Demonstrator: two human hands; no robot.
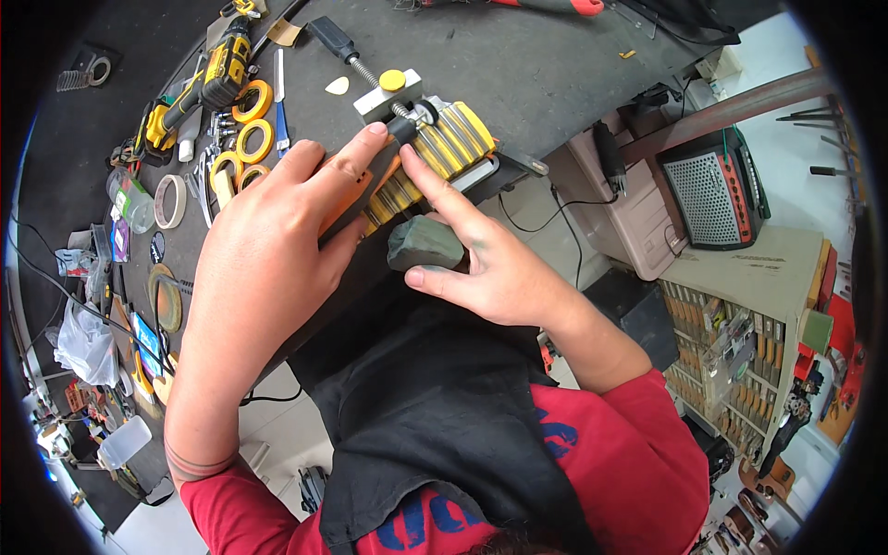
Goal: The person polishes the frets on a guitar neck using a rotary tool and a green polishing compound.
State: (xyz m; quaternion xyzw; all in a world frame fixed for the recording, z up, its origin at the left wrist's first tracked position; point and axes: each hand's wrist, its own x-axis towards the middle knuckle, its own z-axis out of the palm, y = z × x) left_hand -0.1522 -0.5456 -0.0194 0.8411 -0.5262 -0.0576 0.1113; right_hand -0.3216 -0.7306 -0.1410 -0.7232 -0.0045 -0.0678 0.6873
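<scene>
Near the bench edge, my left hand point(277, 208) has its fingers closed over a dark flat piece with an orange-brown edge point(347, 203). That piece lies against a stack of yellow-and-grey ribbed blocks point(453, 143). Beside the stack is a metal screw clamp point(393, 92) with a yellow round cap and a black handle. A rough dark-green block, perhaps polishing compound point(424, 243), is held in my right hand point(495, 259), between the thumb and the palm side. My right index finger stretches forward and touches the dark piece near its far end. The left fingertips partly hide that piece.
On the bench to the left lie a yellow-and-black cordless drill point(227, 69), yellow tape rolls point(254, 139), a white tape roll point(170, 202) and a blue-and-white strip point(281, 102). At right stand a speaker-like box point(712, 190) and a rack of small tools point(731, 342).
</scene>
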